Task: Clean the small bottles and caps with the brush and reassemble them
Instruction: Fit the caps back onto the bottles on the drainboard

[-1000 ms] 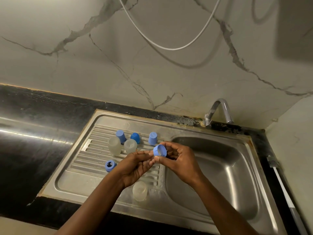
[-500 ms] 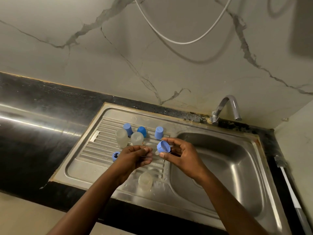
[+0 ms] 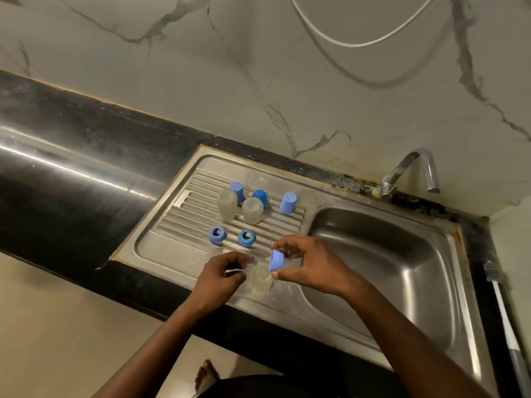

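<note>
Just the head cam here. My right hand (image 3: 311,264) is a bit below the middle of the frame, thumb and fingertips clamped on the rim of a light blue cap (image 3: 276,260) that's tipped on its side. My left hand (image 3: 221,272) is just left of it, fingers curled in and pinching a thin pale strip (image 3: 234,271). It's too small to say what it is, maybe a seal.

Between the hands, right under the cap, a clear small bottle (image 3: 261,278) stands on the flat front part of the steel drainboard (image 3: 161,248). Further up, on the ribs, are two blue ring collars (image 3: 217,234), two upturned clear bottles (image 3: 227,204) and three more blue caps (image 3: 288,203). The brush (image 3: 502,305) lies at the far right of the frame on the dark counter, past the basin (image 3: 388,268) and well apart from both hands.

What worries me:
- **Cap:** it's held only by the edge, and if it's wet it could pop out and roll into the basin beside it.
- **Bottle:** it's light and close to the front lip, so a bump from either wrist could tip it toward the floor.
- **Strip:** if my left-hand pinch slackens, I'd guess it slides between the ribs and is a pain to find.
</note>
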`<state>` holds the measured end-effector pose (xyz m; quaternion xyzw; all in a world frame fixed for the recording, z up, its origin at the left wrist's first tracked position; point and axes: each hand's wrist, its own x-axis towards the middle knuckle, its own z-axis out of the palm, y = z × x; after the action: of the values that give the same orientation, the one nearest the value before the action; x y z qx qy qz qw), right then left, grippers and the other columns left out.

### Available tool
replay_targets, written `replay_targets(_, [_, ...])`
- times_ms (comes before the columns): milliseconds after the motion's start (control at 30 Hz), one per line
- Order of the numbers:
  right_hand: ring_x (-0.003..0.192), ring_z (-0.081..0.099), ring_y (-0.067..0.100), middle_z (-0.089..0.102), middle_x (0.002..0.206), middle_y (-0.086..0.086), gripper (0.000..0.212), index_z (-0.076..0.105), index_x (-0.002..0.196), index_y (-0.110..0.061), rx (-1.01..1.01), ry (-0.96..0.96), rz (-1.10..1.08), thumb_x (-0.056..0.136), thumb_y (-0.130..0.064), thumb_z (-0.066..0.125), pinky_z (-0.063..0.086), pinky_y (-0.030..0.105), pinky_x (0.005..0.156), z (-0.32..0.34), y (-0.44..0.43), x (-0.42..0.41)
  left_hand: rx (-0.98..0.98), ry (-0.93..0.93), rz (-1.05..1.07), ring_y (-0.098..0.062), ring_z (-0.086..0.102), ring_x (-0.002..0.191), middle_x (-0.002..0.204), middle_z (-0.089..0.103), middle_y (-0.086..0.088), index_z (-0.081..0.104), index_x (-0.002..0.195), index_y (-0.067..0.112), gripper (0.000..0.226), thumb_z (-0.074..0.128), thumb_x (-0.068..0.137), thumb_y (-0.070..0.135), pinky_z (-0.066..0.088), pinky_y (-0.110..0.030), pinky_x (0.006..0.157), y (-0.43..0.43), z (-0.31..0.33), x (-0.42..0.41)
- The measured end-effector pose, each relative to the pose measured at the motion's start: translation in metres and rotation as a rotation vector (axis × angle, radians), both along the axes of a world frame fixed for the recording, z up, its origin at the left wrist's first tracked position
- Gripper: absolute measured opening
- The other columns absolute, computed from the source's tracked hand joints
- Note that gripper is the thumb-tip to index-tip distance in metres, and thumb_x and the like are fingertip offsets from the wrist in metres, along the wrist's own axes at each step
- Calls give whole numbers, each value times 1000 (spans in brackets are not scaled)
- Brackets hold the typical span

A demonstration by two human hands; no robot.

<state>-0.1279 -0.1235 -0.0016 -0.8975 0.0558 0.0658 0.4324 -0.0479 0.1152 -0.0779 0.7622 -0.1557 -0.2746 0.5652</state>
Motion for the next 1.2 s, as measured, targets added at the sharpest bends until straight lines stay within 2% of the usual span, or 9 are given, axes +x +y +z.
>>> replay_targets(100, [102,61,-2,60,113,-22,51,69,124,-39,-159,-6,106,76,-44,86,55,20,84,3,3,7,6,1,-59,-8,64,121,125,72,13,73,124,28,51,71,78,6,56,-38,105,3,-7,-8])
replay_targets(233, [101,57,4,53,116,-19,51,65,130,-38,-344,32,255,81,-41,79,52,26,82,6,11,19,13,-22,-44,-4,63,120,129,68,16,65,132,32,61,86,78,11,55,-38,105,-1,-19,-15])
replay_targets(400, [98,59,10,58,110,-14,36,67,119,-36,-469,65,395,84,-32,74,53,35,83,11,24,30,6,-55,-52,-2,61,123,133,66,18,62,135,35,64,88,77,43,52,-29,104,-9,-26,-21])
replay_targets(500, [94,60,12,61,108,-10,28,65,112,-33,-552,97,439,85,-34,72,56,39,82,10,33,35,-42,-80,-38,-8,64,122,129,69,17,65,131,35,58,84,79,54,53,-31,102,-11,-28,-24])
replay_targets(700, [91,61,14,61,107,-6,29,66,113,-29,-629,133,463,87,-33,76,56,36,79,9,41,38,-85,-94,-9,-7,64,120,128,69,19,67,130,33,49,86,86,42,55,-34,103,-10,-33,-26])
replay_targets(800, [83,62,15,64,94,-3,17,62,94,-26,-677,143,441,87,-33,75,54,32,71,7,45,40,-106,-106,-12,-7,64,120,127,69,19,67,129,34,46,85,87,38,54,-31,103,-11,-33,-26])
replay_targets(933, [68,57,16,51,69,-3,41,42,68,-26,-713,151,368,88,-44,73,40,28,58,5,50,39,-118,-130,-34,-11,64,121,127,70,16,67,130,32,44,84,89,35,54,-30,102,-10,-33,-25])
replay_targets(1067, [64,53,15,50,67,-2,51,45,68,-21,-731,196,280,95,-63,58,37,29,56,4,54,35,-92,-136,-44,-10,63,124,129,69,18,65,132,37,47,83,89,36,53,-30,104,-9,-37,-25])
replay_targets(1200, [63,49,14,46,66,-1,63,51,75,-19,-897,203,265,97,-77,40,41,32,62,3,64,34,-87,-148,-49,-6,63,123,128,69,23,64,130,40,45,83,90,31,51,-25,105,-11,-34,-26])
